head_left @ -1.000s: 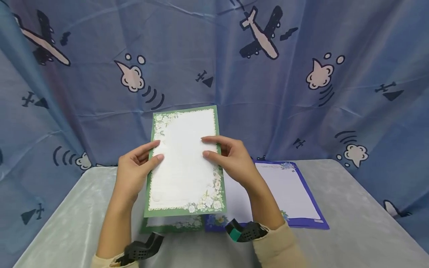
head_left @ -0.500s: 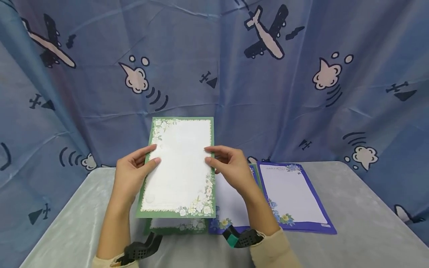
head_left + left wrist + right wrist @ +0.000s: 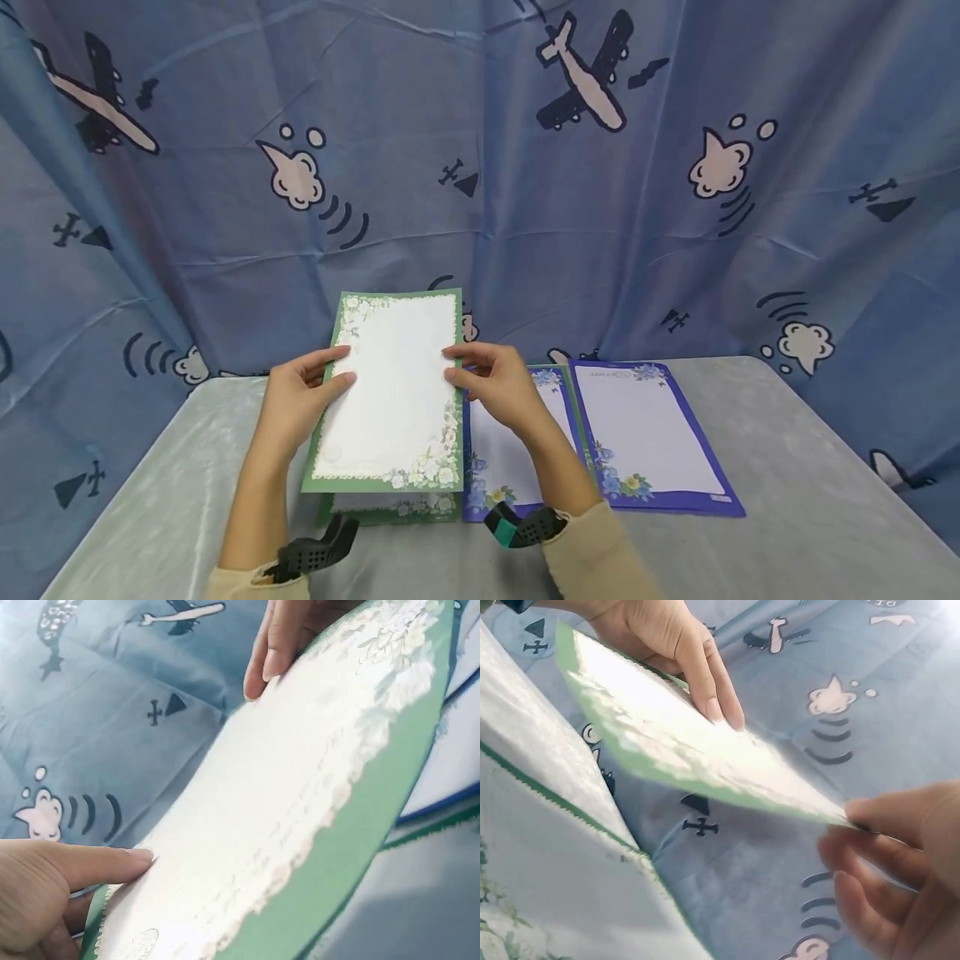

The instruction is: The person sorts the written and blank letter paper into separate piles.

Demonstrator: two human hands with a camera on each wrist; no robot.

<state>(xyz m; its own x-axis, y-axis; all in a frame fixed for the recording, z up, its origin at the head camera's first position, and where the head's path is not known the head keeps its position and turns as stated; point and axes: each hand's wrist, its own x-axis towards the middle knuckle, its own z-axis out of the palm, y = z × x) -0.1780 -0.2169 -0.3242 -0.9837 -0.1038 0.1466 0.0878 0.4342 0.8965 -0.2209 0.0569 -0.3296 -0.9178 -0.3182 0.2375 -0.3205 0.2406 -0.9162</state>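
Observation:
Both hands hold up a sheet of paper (image 3: pixel 390 392) with a green border and white flowers at two corners. My left hand (image 3: pixel 300 396) pinches its left edge, thumb on the front face. On the opposite edge my right hand (image 3: pixel 495 383) pinches it between thumb and fingers. In the left wrist view the paper (image 3: pixel 247 817) bows gently along its length. The right wrist view shows the thumb and fingers of the right hand (image 3: pixel 900 862) gripping the paper's edge. Below the raised sheet, another green-bordered sheet (image 3: pixel 397 506) lies on the table, mostly hidden.
Two blue-bordered flowered sheets lie right of the raised paper: a nearer one (image 3: pixel 517 454), partly behind the right forearm, with a green edge showing beside it, and a farther one (image 3: pixel 652 433). The grey table (image 3: pixel 787 500) ends at a blue airplane-print curtain (image 3: pixel 600 208).
The green-bordered paper has come down and slightly left, with both hands still pinching its sides. More of the blue-bordered sheets is uncovered on the right.

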